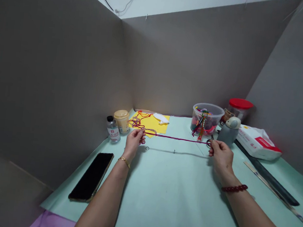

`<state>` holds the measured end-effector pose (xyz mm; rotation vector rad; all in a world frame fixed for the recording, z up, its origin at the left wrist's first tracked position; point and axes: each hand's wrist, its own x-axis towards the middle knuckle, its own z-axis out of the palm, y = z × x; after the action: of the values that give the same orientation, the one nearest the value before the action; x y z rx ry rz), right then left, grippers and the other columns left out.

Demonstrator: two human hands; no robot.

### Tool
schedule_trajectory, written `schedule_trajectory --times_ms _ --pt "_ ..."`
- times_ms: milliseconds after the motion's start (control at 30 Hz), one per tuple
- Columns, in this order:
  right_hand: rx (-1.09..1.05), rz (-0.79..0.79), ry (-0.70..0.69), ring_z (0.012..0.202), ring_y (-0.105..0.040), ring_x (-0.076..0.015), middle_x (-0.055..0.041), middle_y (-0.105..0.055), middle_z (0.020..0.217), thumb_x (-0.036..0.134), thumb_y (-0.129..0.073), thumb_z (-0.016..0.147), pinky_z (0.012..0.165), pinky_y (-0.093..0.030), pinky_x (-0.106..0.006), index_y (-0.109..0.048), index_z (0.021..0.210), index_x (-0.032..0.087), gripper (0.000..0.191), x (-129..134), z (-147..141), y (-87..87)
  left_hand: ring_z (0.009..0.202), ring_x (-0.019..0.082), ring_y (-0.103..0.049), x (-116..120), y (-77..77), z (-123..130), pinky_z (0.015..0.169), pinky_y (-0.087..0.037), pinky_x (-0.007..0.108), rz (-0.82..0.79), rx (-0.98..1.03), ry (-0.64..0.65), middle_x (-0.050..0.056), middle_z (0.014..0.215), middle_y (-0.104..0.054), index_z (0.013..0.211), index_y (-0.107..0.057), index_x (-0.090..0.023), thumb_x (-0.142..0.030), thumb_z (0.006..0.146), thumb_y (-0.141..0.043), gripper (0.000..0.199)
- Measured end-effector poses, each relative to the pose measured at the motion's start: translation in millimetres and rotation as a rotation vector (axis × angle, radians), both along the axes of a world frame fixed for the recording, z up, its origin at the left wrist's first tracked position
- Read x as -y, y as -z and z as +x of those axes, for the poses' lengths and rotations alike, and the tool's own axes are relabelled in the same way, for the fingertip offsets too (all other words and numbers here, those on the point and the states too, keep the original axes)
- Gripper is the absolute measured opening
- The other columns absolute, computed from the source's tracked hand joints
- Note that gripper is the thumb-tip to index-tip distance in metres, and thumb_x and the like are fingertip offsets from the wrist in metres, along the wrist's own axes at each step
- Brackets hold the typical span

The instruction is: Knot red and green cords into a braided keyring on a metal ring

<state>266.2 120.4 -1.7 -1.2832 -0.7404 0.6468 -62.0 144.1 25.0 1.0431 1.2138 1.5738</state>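
A dark magenta cord (176, 138) runs stretched and nearly level between my two hands, a little above the table. My left hand (135, 140) pinches one end, with a loop of cord hanging by its fingers. At the other end my right hand (220, 155) pinches the cord, close to a dark ring-shaped thing that may be a scissors handle. A small ring (147, 148) lies on the table under the cord. Behind my left hand, loose purple and red threads (140, 121) lie tangled on a yellow sheet (162, 128).
A phone (91, 176) lies at left, near a small bottle (113, 130) and a lidded cup (122, 121). At the back right stand a clear tub (210, 110) of threads, a grey bottle (228, 133), a red-lidded jar (240, 103) and a tissue pack (256, 141). Grey panels enclose the table.
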Motion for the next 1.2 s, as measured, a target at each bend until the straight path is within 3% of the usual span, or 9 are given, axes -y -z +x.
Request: schedule_trajectory --times_ms 433,700,767,833,933,967,1067,1133,1200 --pt "-0.051 0.075 -0.016 0.050 -0.058 -0.0119 0.0007 -0.061 0.061 0.043 -0.070 0.065 0.041 -0.050 -0.023 -0.062 0.080 0.015 0.032 -3 1 1.0 0.055 0.008 -0.063 1 -7.4 1 0.050 -0.051 0.018 -0.021 0.049 -0.075 0.004 0.078 -0.068 0.086 -0.056 -0.013 -0.026 0.084 -0.064 0.016" --pt "0.019 0.074 0.019 0.054 -0.058 -0.0148 -0.0012 -0.062 0.066 0.043 -0.063 0.069 0.048 -0.051 -0.029 -0.060 0.082 0.016 0.030 -5 2 4.3 0.053 0.008 -0.061 3 -9.9 2 0.050 -0.049 0.018 -0.009 0.021 -0.078 0.001 0.070 -0.066 0.080 -0.056 -0.013 -0.038 0.079 -0.069 0.028" --pt "0.071 0.066 0.042 0.061 -0.060 -0.0180 -0.0035 -0.063 0.071 0.040 -0.060 0.071 0.055 -0.053 -0.035 -0.061 0.084 0.016 0.027 -3 3 2.6 0.052 0.007 -0.059 5 -12.5 3 0.048 -0.047 0.018 0.003 0.000 -0.049 0.001 0.069 -0.066 0.078 -0.057 -0.014 -0.044 0.076 -0.071 0.033" --pt "0.151 0.083 0.088 0.082 -0.061 -0.0238 -0.0077 -0.064 0.083 0.035 -0.060 0.071 0.075 -0.052 -0.044 -0.062 0.085 0.017 0.023 1 2 -3.1 0.052 0.007 -0.058 10 -17.8 7 0.049 -0.045 0.018 0.011 -0.028 0.013 0.000 0.069 -0.065 0.077 -0.059 -0.014 -0.047 0.071 -0.074 0.037" --pt "0.422 0.203 0.095 0.115 -0.048 -0.0304 -0.0149 -0.061 0.109 0.031 -0.057 0.077 0.103 -0.033 -0.053 -0.064 0.091 0.017 0.021 14 -11 -17.5 0.054 0.008 -0.058 23 -28.6 23 0.054 -0.047 0.020 0.008 -0.076 0.163 0.001 0.069 -0.066 0.078 -0.065 -0.013 -0.046 0.067 -0.078 0.037" --pt "0.484 0.236 0.034 0.117 -0.048 -0.0295 -0.0152 -0.060 0.112 0.031 -0.055 0.080 0.106 -0.031 -0.052 -0.064 0.096 0.017 0.023 20 -19 -22.5 0.055 0.008 -0.059 29 -31.9 31 0.055 -0.047 0.021 0.002 -0.091 0.219 0.002 0.069 -0.067 0.079 -0.067 -0.012 -0.044 0.067 -0.079 0.036" --pt "0.561 0.269 -0.248 0.105 -0.059 -0.0236 -0.0078 -0.067 0.109 0.036 -0.060 0.082 0.097 -0.043 -0.041 -0.066 0.100 0.021 0.024 42 -50 -32.7 0.056 0.011 -0.060 48 -38.3 59 0.055 -0.048 0.023 -0.030 -0.131 0.404 0.004 0.068 -0.068 0.078 -0.069 -0.011 -0.042 0.068 -0.079 0.033" --pt "0.481 0.225 -0.540 0.111 -0.058 -0.0225 -0.0077 -0.065 0.117 0.035 -0.061 0.083 0.097 -0.043 -0.040 -0.061 0.113 0.022 0.032 55 -70 -34.5 0.056 0.011 -0.060 60 -39.5 75 0.056 -0.048 0.023 -0.047 -0.157 0.552 0.003 0.067 -0.067 0.080 -0.069 -0.012 -0.042 0.073 -0.075 0.031" --pt "0.317 0.152 -0.751 0.091 -0.065 -0.0188 -0.0051 -0.069 0.099 0.037 -0.058 0.086 0.082 -0.050 -0.034 -0.060 0.104 0.020 0.024 63 -83 -33.6 0.055 0.010 -0.058 68 -39.5 85 0.057 -0.047 0.022 -0.052 -0.183 0.635 0.002 0.064 -0.066 0.080 -0.069 -0.012 -0.042 0.077 -0.072 0.031"
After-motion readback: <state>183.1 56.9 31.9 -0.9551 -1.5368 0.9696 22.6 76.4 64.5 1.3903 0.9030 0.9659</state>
